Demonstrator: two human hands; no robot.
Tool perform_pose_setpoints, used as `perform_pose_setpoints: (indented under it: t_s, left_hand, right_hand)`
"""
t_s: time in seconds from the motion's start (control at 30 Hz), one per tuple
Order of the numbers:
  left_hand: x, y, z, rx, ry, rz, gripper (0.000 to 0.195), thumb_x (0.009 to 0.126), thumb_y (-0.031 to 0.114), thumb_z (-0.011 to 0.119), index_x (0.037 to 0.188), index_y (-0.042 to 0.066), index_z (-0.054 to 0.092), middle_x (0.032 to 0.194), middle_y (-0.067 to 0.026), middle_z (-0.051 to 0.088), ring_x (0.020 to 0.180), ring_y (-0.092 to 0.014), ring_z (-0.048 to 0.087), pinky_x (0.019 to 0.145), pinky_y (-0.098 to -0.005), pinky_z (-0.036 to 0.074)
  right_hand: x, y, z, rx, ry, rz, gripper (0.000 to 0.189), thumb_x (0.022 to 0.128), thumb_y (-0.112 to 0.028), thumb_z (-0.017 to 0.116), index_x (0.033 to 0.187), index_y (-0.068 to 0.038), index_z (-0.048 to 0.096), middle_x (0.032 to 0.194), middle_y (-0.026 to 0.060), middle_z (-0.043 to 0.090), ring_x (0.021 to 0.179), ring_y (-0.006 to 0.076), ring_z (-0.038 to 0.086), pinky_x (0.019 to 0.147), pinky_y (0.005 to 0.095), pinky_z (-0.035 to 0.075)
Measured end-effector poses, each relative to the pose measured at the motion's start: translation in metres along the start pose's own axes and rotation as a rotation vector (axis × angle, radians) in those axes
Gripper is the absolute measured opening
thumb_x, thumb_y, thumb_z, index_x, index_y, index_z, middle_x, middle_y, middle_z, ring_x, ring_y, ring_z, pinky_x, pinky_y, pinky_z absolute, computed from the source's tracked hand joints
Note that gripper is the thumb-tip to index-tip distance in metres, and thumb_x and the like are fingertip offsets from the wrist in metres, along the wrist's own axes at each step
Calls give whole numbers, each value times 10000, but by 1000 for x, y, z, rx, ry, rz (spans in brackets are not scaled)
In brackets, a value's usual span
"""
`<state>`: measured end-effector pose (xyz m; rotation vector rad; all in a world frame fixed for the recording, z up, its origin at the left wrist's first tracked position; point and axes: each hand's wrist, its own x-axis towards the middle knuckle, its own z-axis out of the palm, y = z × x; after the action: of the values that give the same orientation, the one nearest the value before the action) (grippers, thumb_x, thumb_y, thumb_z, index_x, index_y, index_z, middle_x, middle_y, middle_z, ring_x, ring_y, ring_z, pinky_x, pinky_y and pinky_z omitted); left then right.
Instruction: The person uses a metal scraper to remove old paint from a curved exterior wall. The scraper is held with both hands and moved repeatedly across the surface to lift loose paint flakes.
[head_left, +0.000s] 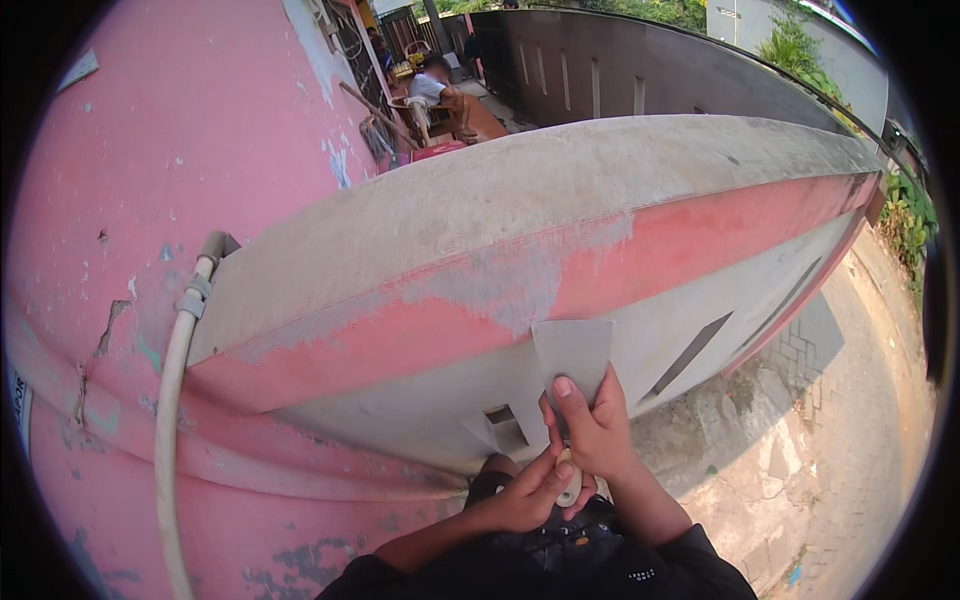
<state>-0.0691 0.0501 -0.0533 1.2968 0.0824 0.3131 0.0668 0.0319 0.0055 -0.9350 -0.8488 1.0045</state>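
Note:
Both my hands are on one putty knife with a wide metal blade and a pale handle. My left hand wraps the handle low down, near my shirt. Higher up, my right hand pinches the blade, its thumb flat on the metal face. The blade points up, and its straight edge overlaps the wall's lower part in view; whether it touches cannot be told. Before me a pink band runs along the low wall, with a grey patch where the pink paint is gone.
A bare cement ledge tops the wall. At left, a plastic pipe runs down the peeling pink house wall. Beyond the ledge a person sits on a chair. Paving lies below at right.

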Motion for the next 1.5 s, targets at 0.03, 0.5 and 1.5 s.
perform_pose_setpoints:
  t_s: [0.03, 0.5, 1.5]
  left_hand:
    - [1, 1, 1, 2, 5, 8, 525, 1050, 458, 241, 1254, -18, 326, 849, -87, 542, 643, -115, 518, 588, -261, 463]
    - [3, 6, -15, -68, -129, -101, 373, 1074, 283, 248, 1314, 1, 198, 860, -66, 505, 654, -92, 450, 633, -229, 418]
    - [20, -6, 0, -64, -83, -11, 583, 1068, 242, 245, 1488, 74, -122, 878, -73, 495, 644, -79, 406, 602, -207, 387]
  right_hand:
    - [0, -2, 1, 5, 1, 3, 317, 1010, -224, 500, 1221, -25, 373, 734, 96, 547, 460, 121, 490, 414, 234, 430]
    - [-4, 1, 4, 9, 96, 12, 298, 1011, -186, 498, 1237, -12, 415, 752, 47, 545, 517, 69, 484, 459, 207, 420]
    - [8, -16, -10, -50, -4, 70, 256, 994, -206, 546, 1145, -8, 486, 695, 32, 558, 479, 71, 497, 443, 209, 407]
